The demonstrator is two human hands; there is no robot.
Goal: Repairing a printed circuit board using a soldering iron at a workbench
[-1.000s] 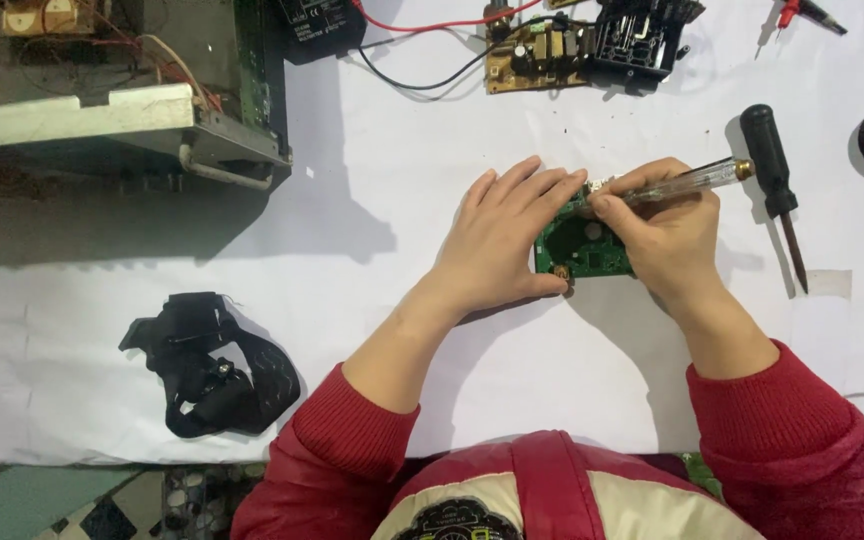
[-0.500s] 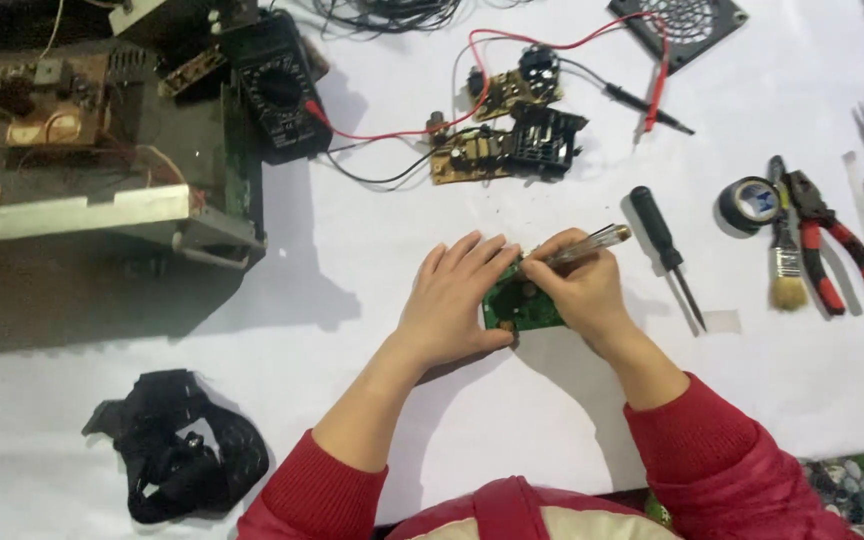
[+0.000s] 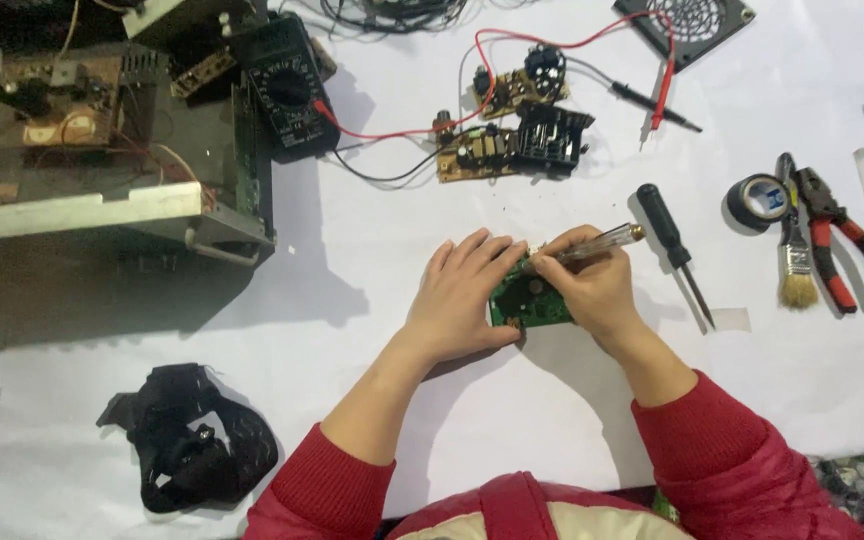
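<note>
green circuit board [image 3: 532, 303] lies flat, pinned under left hand [image 3: 462, 295]; right hand [image 3: 587, 290] clamps a clear-handled screwdriver [image 3: 597, 243].

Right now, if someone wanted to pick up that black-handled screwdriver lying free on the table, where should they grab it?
Probably by the thick black handle of the black-handled screwdriver, coming from above. It lies flat on the white table, its thin shaft pointing toward the person, with bare table on both sides.
</note>
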